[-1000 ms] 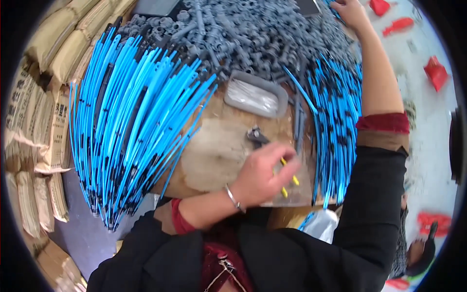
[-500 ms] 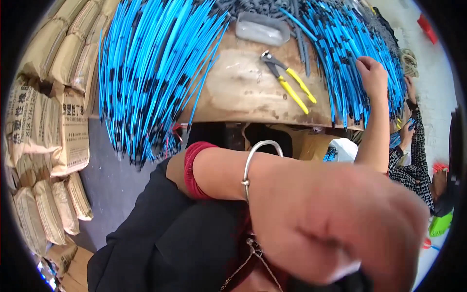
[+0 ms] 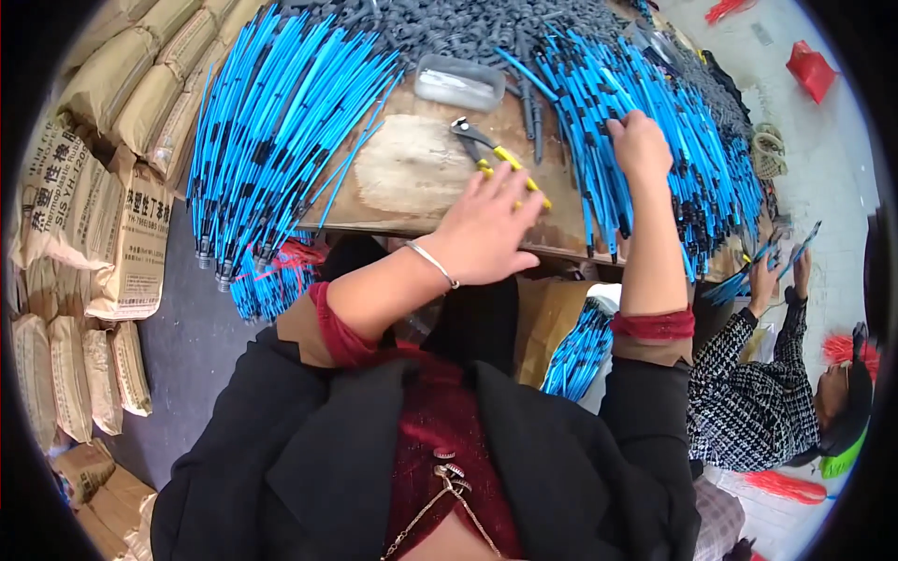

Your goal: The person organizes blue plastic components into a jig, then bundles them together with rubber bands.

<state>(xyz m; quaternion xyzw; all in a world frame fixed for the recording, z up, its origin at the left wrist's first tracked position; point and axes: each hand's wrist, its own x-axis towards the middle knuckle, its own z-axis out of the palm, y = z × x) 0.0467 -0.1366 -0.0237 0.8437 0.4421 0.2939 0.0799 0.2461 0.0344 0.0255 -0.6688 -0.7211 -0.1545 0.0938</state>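
Observation:
Over the near part of the table, my left hand (image 3: pixel 486 224) is open with spread fingers. Its fingertips overlap the yellow handles of a pair of end-cutting pincers (image 3: pixel 477 138); whether they touch cannot be made out. My right hand (image 3: pixel 641 148) is closed, fingers curled, at the right-hand pile of long thin blue rods with black bands (image 3: pixel 580 103). Anything between those fingers is hidden. On the left of the table a second fanned heap of blue rods (image 3: pixel 281 122) overhangs the front edge.
A clear plastic tub (image 3: pixel 460 82) stands behind the pincers, with many dark grey plastic parts (image 3: pixel 468 28) heaped beyond. Stacked brown sacks (image 3: pixel 140 79) line the left. At right, another person (image 3: pixel 758 393) handles blue rods. A bag of banded rods (image 3: pixel 580 351) sits below the table.
My left hand has moved from close to the camera down to the pincers, its fingers now spread. The right hand stays at the right pile. The view has shifted, showing more of the table's far side.

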